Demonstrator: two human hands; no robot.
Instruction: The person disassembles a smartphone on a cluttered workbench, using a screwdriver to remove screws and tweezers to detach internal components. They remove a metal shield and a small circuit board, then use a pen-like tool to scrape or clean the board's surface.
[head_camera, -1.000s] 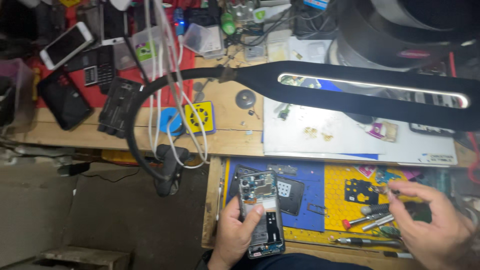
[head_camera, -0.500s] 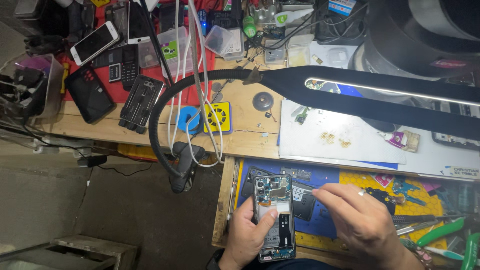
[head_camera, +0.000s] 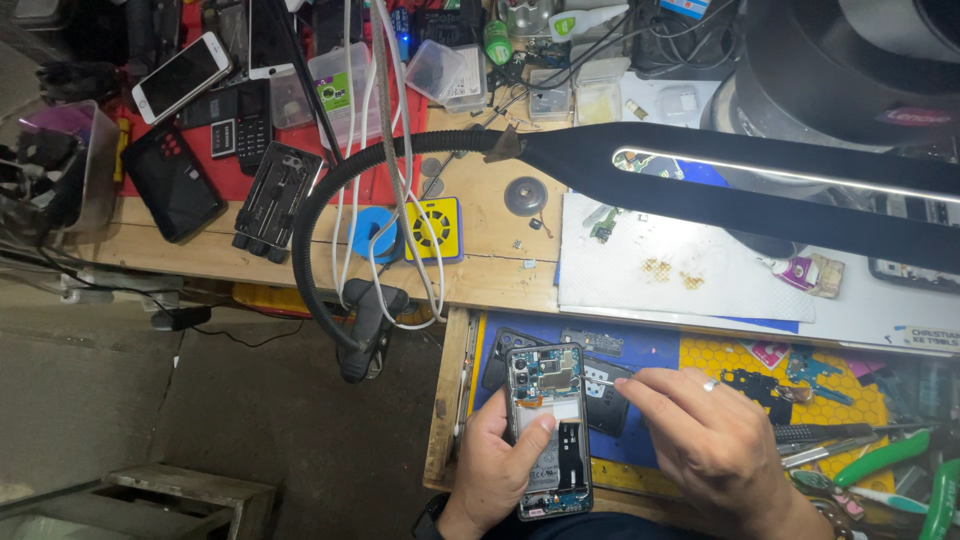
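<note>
Gripping the opened black smartphone with its back cover off (head_camera: 548, 430), the left hand (head_camera: 495, 470) has its fingers curled round the left side and its thumb laid across the pale battery area. The phone lies at the near edge of the lower worktop, on the blue silicone repair mat (head_camera: 640, 350), its long axis running near to far and its camera end pointing away from the person. The right hand (head_camera: 715, 440) comes in from the right, fingers pinched narrow on a thin metal tool (head_camera: 600, 380) whose tip meets the phone's upper right edge beside the circuit board. This looks like the step of working a small part or connector loose at the board; the next move would call for a steady, fine touch at that tip while the left hand keeps the phone from turning.

Right of the hands, a yellow honeycomb mat (head_camera: 820, 400) carries small black parts, with green-handled pliers (head_camera: 885, 455) toward the near right corner. Beyond, on the upper wooden bench, a white work pad (head_camera: 680, 270) sits under the long black lamp head (head_camera: 740, 185), whose black gooseneck (head_camera: 320, 230) loops down to a clamp at the bench's front edge. At the far left corner lies a white smartphone (head_camera: 180, 75).
</note>
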